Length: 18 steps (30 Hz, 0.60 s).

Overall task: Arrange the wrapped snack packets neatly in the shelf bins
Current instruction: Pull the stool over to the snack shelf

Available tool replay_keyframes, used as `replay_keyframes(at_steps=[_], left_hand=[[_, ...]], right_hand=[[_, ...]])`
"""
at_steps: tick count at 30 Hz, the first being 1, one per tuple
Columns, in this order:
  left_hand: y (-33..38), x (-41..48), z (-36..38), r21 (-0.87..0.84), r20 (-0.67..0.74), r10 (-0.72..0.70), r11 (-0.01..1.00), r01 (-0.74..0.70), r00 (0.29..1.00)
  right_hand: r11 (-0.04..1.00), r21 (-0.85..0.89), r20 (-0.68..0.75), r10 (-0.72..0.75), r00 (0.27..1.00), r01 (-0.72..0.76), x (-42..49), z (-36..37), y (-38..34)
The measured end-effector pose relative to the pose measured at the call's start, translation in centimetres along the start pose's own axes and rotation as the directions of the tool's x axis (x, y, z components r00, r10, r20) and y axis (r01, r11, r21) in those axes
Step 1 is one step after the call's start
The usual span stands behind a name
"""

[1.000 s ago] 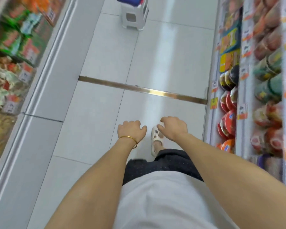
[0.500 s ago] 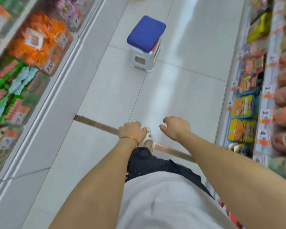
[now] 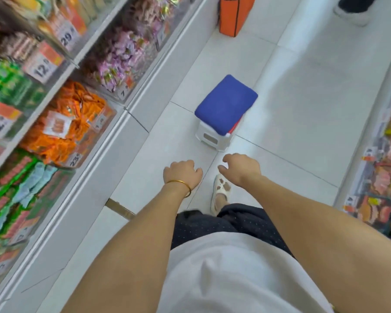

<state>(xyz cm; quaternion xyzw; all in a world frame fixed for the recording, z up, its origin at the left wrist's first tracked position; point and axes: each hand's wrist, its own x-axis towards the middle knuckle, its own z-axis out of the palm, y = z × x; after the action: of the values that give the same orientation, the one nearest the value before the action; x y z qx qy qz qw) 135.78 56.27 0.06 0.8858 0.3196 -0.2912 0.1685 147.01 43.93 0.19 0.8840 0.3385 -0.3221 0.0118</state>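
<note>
The left hand and the right hand hang loosely curled, holding nothing, above the white floor. Along the aisle's left side, shelf bins hold green snack packets, then orange packets, then purple packets farther on. A blue-topped stool stands ahead.

A stool stands on the floor ahead, shelf bins left, more shelves right.
</note>
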Motion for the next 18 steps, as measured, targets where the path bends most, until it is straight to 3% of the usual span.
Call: replay_keyframes(at_steps=[9, 18], left_hand=[[-0.3, 13.2, -11.0, -0.126, 0.014, -0.144, 0.981, 0.145, 0.989], [-7.0, 29.1, -23.5, -0.158, 0.06, -0.16, 0.973, 0.167, 0.985]], right_hand=[[0.988, -0.089, 0.079, -0.121, 0.989, 0.128, 15.6, -11.8, -1.8], [0.992, -0.08, 0.1, -0.09, 0.991, 0.099, 33.2, -22.0, -8.3]])
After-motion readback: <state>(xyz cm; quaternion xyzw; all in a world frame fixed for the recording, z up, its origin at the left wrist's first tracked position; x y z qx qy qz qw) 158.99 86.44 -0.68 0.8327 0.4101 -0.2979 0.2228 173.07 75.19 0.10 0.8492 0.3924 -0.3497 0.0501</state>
